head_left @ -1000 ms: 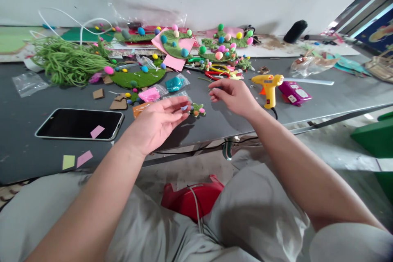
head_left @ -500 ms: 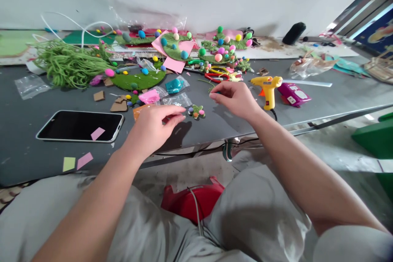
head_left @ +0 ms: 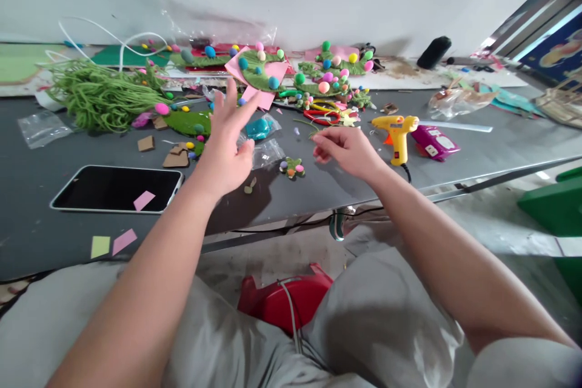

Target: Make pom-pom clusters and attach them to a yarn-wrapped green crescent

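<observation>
My left hand (head_left: 227,148) is raised over the table with its fingers spread and nothing in them. Below its thumb lies a small pale green leaf-like piece (head_left: 250,186). Between my hands rests a little green shape with colored pom-poms (head_left: 291,167), touched by neither. My right hand (head_left: 348,148) is just right of it, fingers curled and thumb against them; whatever they hold, if anything, is hidden. Thin green strands (head_left: 313,132) show by its fingertips. A tiny pale lilac bit (head_left: 297,131) lies nearby. Left of my left hand is a green felt piece (head_left: 186,123), partly covered.
A yellow glue gun (head_left: 397,136) with a black cord stands right of my right hand, beside a purple packet (head_left: 436,142). A phone (head_left: 118,188) lies at left. Green yarn (head_left: 97,97), pom-pom-covered green shapes (head_left: 259,77) and red-handled scissors (head_left: 322,115) line the back.
My left hand has lifted away from the small pom-pom shape and its fingers have spread. The leaf-like piece now shows beneath it. My right hand has shifted slightly down, its fingers still curled.
</observation>
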Tool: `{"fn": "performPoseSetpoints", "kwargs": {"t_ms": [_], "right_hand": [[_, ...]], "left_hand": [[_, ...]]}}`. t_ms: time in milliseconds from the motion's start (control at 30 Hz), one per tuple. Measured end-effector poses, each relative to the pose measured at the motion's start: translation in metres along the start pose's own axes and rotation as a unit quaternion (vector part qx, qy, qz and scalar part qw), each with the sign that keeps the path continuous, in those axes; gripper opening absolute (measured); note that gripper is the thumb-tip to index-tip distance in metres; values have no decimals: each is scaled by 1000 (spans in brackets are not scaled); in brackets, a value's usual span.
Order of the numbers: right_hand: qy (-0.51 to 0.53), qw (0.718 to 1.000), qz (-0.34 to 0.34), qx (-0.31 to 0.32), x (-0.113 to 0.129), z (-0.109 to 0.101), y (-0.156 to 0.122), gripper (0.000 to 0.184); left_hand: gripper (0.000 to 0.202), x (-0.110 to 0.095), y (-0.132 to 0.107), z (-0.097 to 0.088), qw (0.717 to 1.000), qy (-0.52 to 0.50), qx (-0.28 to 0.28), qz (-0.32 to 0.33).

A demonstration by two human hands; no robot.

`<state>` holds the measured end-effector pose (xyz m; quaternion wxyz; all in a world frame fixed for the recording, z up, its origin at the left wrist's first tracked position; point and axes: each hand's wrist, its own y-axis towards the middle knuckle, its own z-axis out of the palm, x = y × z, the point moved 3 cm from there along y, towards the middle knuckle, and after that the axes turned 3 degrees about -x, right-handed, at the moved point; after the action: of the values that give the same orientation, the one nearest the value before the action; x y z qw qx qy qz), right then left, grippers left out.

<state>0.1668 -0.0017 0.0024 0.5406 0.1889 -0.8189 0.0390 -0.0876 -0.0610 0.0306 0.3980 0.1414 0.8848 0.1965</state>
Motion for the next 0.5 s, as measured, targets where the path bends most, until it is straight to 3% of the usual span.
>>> {"fn": "performPoseSetpoints", "kwargs": {"t_ms": [67,133,233,333,400,500], "right_hand": [[-37,999,11,20,5,2,-4,39],[-60,998,-4,21,9,4,-6,33],[-7,999,-30,21,13,8,-7,27],[44,999,2,28,10,10,-7,37],[6,1000,12,17,8,9,-6,44],[-42,999,-30,3,8,6,-5,29]], "left_hand": [[60,3,-3,-7,1000,3,-30,-3],[48,6,-8,-10,998,-26,-51,-29],[34,8,-19,-14,990,-73,-72,-93],[31,5,-30,-16,991,-44,-56,-114],[31,1,-35,-14,994,-3,-38,-102],[24,-7,-37,-4,996,48,-3,-69]]}}
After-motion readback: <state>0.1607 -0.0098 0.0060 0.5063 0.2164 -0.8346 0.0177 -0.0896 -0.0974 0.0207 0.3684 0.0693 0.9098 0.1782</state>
